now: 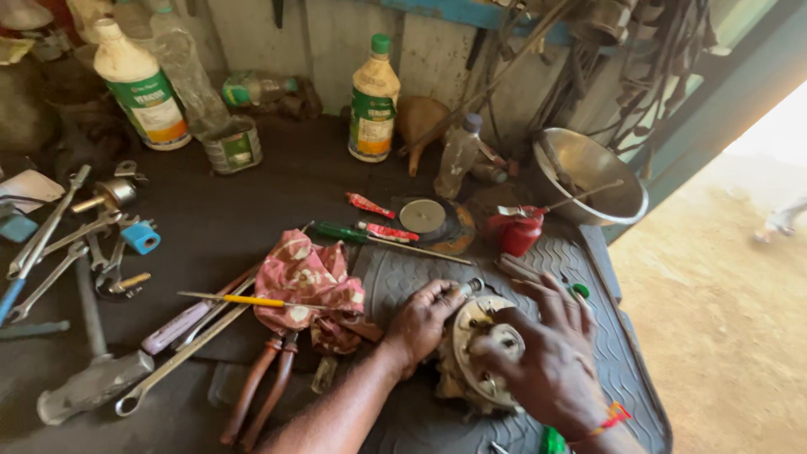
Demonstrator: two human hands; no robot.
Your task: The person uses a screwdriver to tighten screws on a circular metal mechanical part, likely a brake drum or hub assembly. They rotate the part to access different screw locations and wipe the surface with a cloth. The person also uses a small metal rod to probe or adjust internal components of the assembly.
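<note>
A round, dirty metal machine part (481,326) with a pale flange and bolts lies on a grey ribbed rubber mat (403,273). My left hand (424,319) grips its left side, fingers curled over the rim near a small metal stub (471,287). My right hand (546,353) covers its right side and top, fingers spread over the flange. A red-and-orange band sits on my right wrist.
A red patterned rag (309,282), pliers (261,387), screwdrivers (244,299) and spanners (50,252) lie to the left. Bottles (374,101) stand at the back, a metal bowl (588,172) and a red oil can (514,229) at the right. The bench edge drops to sandy ground on the right.
</note>
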